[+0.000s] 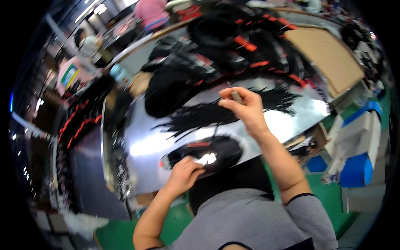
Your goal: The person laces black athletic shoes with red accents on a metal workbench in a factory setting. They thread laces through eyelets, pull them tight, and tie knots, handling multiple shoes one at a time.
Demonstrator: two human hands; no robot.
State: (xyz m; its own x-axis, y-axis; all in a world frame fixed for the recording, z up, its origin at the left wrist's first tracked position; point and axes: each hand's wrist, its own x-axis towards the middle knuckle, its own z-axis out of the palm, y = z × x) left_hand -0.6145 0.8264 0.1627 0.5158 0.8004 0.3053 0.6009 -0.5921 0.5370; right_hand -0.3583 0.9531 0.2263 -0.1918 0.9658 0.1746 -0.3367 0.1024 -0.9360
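I am pressing my left hand [183,171] down on a black shoe upper [204,153] that is lying at the near edge of the shiny metal table [141,146], right in front of me. My fingers are curled over its near left part, touching it; whether they are pinching the material or only pinning it flat I cannot tell. The piece is showing a red streak along its far edge and a bright shiny patch just right of my knuckles.

I am holding my right hand [246,107] raised above the table, farther off and to the right of the upper, clear of it. Its fingers are closed tight around a small slim greyish tool [236,96], the tip poking out past my thumb; the motion blur is keeping me from telling what kind of tool it is.

Just beyond the upper, a spread of loose black strips [208,114] is lying across the metal, passing under my raised hand. Farther back a big heap of black pieces with red-orange trim [233,46] is covering the far side of the table. A flat brown cardboard sheet [329,54] is sitting at the far right.
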